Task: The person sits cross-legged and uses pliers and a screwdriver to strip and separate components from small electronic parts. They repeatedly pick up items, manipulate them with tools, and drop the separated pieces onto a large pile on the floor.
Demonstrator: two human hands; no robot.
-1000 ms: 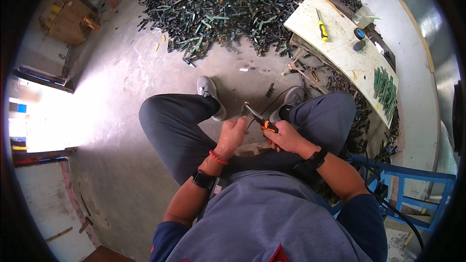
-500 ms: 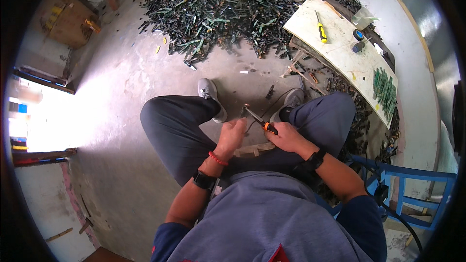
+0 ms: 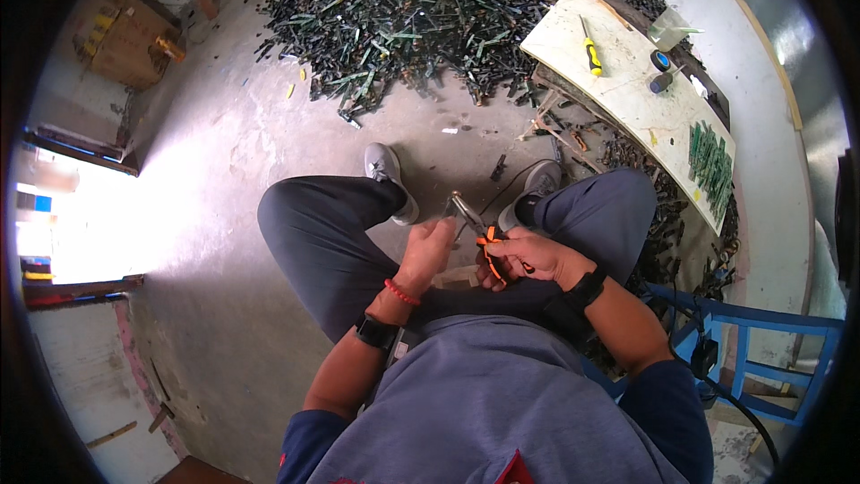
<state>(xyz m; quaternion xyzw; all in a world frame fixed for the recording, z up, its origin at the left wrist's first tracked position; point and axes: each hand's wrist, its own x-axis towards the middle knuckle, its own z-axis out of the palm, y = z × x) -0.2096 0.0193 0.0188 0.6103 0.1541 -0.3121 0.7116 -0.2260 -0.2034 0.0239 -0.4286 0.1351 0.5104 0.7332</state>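
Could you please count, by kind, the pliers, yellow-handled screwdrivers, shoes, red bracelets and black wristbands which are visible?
Pliers: 1
Yellow-handled screwdriver: 1
Shoes: 2
Red bracelet: 1
Black wristbands: 2
Total: 7

Your bare left forearm [image 3: 345, 369] is slanting forward and inward, and your bare left hand [image 3: 430, 248] is forming a curled fist. Opposite, your bare right forearm [image 3: 631, 327] is slanting inward; your bare right hand [image 3: 536, 256] is hovering near the left one, its bent fingers [image 3: 489, 280] pointing inward.
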